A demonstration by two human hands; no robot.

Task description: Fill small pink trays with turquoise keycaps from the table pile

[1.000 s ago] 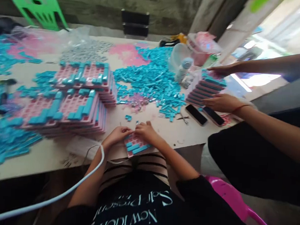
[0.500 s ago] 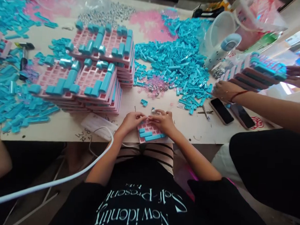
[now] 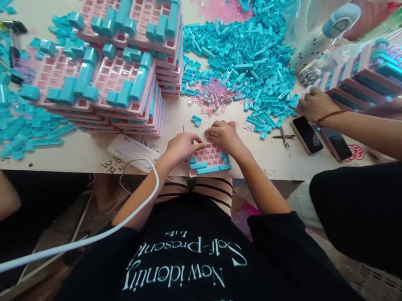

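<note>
We find the pink plastic grid frame with blue keys [image 3: 210, 161] at the pale desk [image 3: 272, 159] edge; our left hand [image 3: 181, 146] and right hand [image 3: 226, 136] curl at its far side, grip indeterminable.

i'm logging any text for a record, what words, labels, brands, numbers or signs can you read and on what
"New identity": on the black shirt, upside down to the camera.
"Self-Presen": same shirt, the end lost in folds.
Small line near it: too small to be sure.
Lowest line: cut off by the picture edge.
Handwritten marks on the table: unclear.
Print on the white block: too blurred.
</note>
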